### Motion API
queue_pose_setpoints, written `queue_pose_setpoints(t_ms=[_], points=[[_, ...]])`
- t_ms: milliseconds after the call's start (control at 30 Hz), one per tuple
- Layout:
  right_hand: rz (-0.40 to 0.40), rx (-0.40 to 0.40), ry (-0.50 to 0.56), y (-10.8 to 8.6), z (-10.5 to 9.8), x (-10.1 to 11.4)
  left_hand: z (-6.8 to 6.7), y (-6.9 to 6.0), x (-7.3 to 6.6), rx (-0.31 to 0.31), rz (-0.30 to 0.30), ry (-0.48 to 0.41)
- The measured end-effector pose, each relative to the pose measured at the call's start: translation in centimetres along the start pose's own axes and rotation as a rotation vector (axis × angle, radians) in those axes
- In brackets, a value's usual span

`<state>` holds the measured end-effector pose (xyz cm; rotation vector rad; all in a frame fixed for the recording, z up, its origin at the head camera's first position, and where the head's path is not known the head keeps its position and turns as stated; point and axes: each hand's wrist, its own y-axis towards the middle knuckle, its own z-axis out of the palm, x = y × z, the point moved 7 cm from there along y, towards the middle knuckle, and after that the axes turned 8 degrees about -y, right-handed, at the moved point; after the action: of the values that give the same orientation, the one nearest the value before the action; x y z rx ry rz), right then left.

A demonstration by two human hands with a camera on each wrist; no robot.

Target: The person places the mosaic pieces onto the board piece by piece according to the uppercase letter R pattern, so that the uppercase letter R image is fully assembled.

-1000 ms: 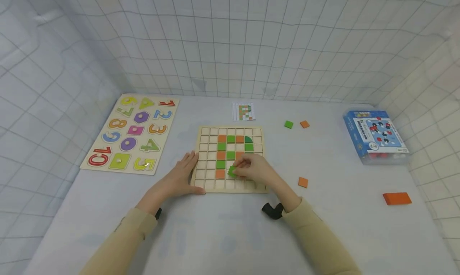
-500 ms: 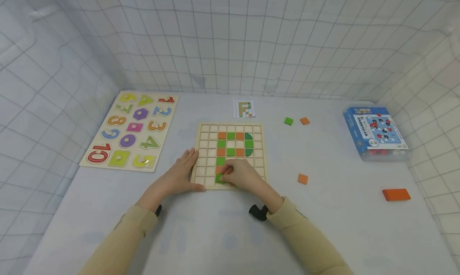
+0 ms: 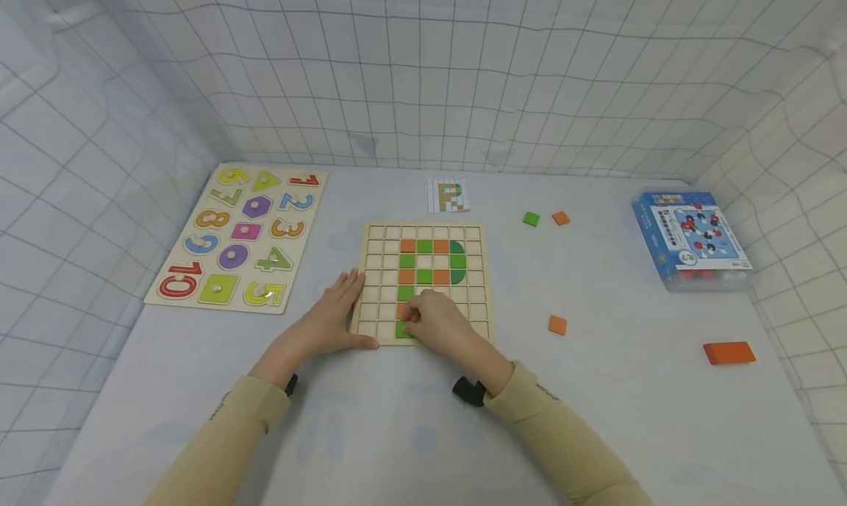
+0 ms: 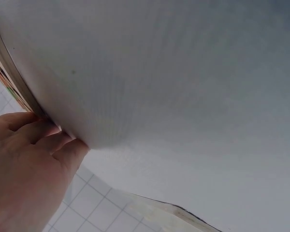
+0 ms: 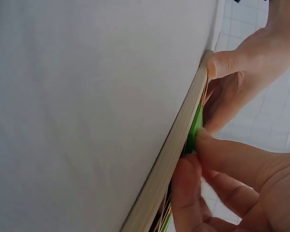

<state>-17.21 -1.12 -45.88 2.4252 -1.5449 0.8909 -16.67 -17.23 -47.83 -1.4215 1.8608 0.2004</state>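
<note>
A wooden grid board (image 3: 370,296) lies on the table, with orange and green tiles set in several of its cells. My right hand (image 3: 440,326) pinches a green square tile (image 3: 401,330) at the cell in the bottom row, below an orange tile. In the right wrist view, the thumb and finger meet that green tile (image 5: 195,128), which sits slightly tilted at the board's edge. Along the board's left side rests my left hand (image 3: 327,322), fingers stretched out and thumb at the near left corner. A small pattern card (image 3: 448,196) lies beyond the board.
Right of the board lie a green tile (image 3: 531,218) and two orange tiles, one farther back (image 3: 561,218) and one nearer (image 3: 558,324). A number puzzle board (image 3: 234,237) is at left. A blue box (image 3: 691,241) and an orange block (image 3: 729,353) sit far right.
My right hand has carried the green tile left and nearer, from beside the orange tile to the bottom-row cell, where it now lies lower. The left hand stays on the board's edge.
</note>
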Motion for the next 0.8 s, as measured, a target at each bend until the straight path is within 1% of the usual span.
queue_pose_setpoints(t_ms=[100,200,333,467,600,800], points=[[-0.001,-0.014,-0.021,-0.1,0.0,0.2,0.0,0.0,0.1,0.000,-0.002,-0.008],[0.015,-0.021,-0.009,-0.2,0.0,0.1,0.0,-0.1,0.1,0.001,0.000,-0.014],[0.049,-0.001,0.061,-0.7,-0.1,-0.8,0.0,-0.1,0.0,0.003,0.003,-0.021],[0.097,0.007,0.140,-1.9,-1.7,-2.1,0.1,0.0,0.0,0.004,-0.002,-0.022],[0.146,-0.033,0.167,-3.4,-4.2,-4.7,0.1,0.0,0.0,0.002,-0.009,-0.016],[0.248,-0.100,0.179,-6.6,-7.2,-10.8,0.1,0.0,0.2,0.002,-0.012,-0.008]])
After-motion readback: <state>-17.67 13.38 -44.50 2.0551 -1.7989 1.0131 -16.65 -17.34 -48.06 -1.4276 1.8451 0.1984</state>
